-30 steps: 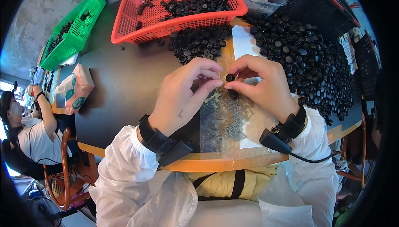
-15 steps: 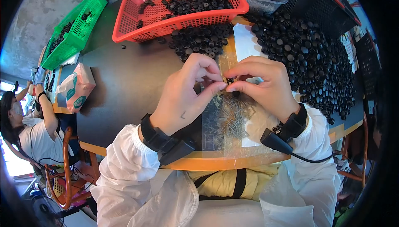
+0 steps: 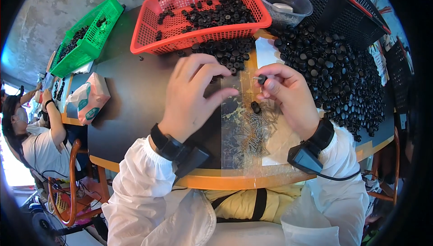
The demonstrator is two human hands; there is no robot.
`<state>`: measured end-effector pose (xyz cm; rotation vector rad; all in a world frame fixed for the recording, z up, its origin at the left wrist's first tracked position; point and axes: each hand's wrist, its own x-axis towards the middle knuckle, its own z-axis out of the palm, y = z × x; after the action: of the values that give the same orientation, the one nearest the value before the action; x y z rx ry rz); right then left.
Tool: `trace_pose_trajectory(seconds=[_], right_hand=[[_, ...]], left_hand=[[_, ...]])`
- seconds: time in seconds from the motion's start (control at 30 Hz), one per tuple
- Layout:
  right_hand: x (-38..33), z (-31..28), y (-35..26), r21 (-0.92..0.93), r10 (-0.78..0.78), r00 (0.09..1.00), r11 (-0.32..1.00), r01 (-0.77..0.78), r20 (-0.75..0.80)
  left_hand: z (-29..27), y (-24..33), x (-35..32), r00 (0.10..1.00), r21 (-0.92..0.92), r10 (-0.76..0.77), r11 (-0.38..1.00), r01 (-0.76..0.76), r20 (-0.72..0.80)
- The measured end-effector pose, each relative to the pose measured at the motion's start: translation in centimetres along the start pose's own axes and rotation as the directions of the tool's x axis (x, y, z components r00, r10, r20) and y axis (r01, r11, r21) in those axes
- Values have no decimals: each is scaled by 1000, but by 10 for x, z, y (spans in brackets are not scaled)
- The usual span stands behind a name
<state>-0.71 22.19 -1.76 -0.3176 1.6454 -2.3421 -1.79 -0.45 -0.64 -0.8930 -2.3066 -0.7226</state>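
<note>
Between the thumb and forefinger of my right hand (image 3: 294, 102) is a small black plastic knob (image 3: 262, 79), with a short metal tip showing at its left side. My left hand (image 3: 191, 96) is open, thumb and fingers apart, a short way left of the knob and holding nothing. Below my right fingertips lies another black plastic piece (image 3: 255, 107) at the top of a heap of metal screws (image 3: 258, 133). Small black parts (image 3: 233, 56) with holes are piled beyond my left fingers. A large heap of round black caps (image 3: 322, 63) spreads to the right.
A red basket (image 3: 200, 33) of black parts stands at the back, beside a clear plastic tub (image 3: 288, 14) and a black crate (image 3: 347, 16). To the left are a tissue pack (image 3: 94, 97) and a green basket (image 3: 92, 41). Another person (image 3: 38, 129) sits at far left.
My hands were together at a small black piece; they have parted. The left hand has opened and drawn away, while the right keeps a black knob. A black piece now shows on the screws.
</note>
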Motion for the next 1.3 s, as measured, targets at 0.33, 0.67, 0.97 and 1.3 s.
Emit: trace_pose_trajectory(seconds=[0.33,0.67,0.97,1.3], right_hand=[[4,-2,5,182,52,997,981,-61,51],[0,-2,5,59,-9,1000,998,8,19],[-3,10,4,-147,-20,999,989,24,27],[-3,12,3,-158,-69,997,985,73,28]], left_hand=[[3,-24,-3,991,189,-88,980,67,104],[7,8,-1,940,-452,-318,826,337,120],[7,14,-10,953,-502,-275,810,301,128],[6,14,-10,959,-490,-262,826,280,107]])
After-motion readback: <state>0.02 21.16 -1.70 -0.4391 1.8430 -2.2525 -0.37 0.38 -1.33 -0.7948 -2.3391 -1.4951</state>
